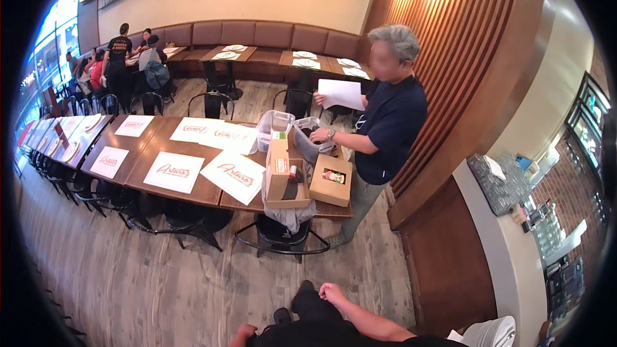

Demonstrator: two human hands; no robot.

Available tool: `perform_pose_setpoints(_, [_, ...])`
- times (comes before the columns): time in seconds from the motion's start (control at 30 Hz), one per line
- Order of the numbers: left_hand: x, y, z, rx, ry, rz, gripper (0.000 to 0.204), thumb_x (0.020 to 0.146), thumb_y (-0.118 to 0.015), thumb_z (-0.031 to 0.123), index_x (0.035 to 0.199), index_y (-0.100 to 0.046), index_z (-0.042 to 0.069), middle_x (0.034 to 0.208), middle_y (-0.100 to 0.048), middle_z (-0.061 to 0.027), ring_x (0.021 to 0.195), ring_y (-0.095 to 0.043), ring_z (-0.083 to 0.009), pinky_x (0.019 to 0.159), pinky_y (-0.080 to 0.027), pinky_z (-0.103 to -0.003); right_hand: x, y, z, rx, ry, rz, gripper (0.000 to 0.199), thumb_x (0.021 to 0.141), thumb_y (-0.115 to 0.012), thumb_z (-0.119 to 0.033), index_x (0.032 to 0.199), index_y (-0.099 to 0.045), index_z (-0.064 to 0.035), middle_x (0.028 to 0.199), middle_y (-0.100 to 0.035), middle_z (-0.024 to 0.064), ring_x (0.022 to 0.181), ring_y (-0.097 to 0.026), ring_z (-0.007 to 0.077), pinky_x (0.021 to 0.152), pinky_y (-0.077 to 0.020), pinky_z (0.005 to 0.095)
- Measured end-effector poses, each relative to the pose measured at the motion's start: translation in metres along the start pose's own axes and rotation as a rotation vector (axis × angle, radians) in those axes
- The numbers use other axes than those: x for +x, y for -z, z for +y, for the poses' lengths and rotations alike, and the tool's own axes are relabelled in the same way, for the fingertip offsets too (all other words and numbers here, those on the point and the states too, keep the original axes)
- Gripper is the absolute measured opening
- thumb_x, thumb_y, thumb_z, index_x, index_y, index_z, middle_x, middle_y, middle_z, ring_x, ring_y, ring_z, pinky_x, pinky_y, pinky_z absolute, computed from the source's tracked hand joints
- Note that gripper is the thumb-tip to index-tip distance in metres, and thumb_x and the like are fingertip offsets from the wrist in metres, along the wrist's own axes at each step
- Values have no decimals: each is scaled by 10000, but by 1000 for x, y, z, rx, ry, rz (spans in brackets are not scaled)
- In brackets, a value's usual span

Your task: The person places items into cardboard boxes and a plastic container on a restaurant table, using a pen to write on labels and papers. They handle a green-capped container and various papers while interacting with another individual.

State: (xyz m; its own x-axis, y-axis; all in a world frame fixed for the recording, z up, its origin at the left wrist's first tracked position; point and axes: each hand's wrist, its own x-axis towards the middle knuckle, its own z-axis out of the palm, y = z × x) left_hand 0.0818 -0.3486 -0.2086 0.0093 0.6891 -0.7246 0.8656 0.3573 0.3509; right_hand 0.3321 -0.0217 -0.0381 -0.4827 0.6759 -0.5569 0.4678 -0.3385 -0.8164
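Observation:
My right hand (332,293) sits low in the picture with its fingers curled in and nothing in it, resting against my dark trousers (308,305). Only the knuckles of my left hand (242,333) show at the bottom edge, against my black clothing; its fingers are hidden. Both hands are well away from the long wooden table (209,194). At the table's right end a person in a dark shirt (391,122) holds a white sheet (342,94) and reaches into a clear plastic tub (308,138).
Two open cardboard boxes (286,180) (331,180) stand on the table's end, with paper placemats (173,171) along it. Black metal chairs (283,239) are tucked under it. A stack of white plates (491,333) is at lower right beside a counter (495,244). People sit at back left.

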Motion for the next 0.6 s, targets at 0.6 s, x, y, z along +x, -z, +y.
perform_pose_setpoints(0.6, [-12,111,-56,-578,373,-3,511,803,-601,299,1277,-527,122,1244,-567,-105,1163,-527,-257,990,-409,-372,126,-42,-267,942,169,41,215,938,-452,-323,987,-546,-137,683,-596,22,608,-576,173,603,-488,346])
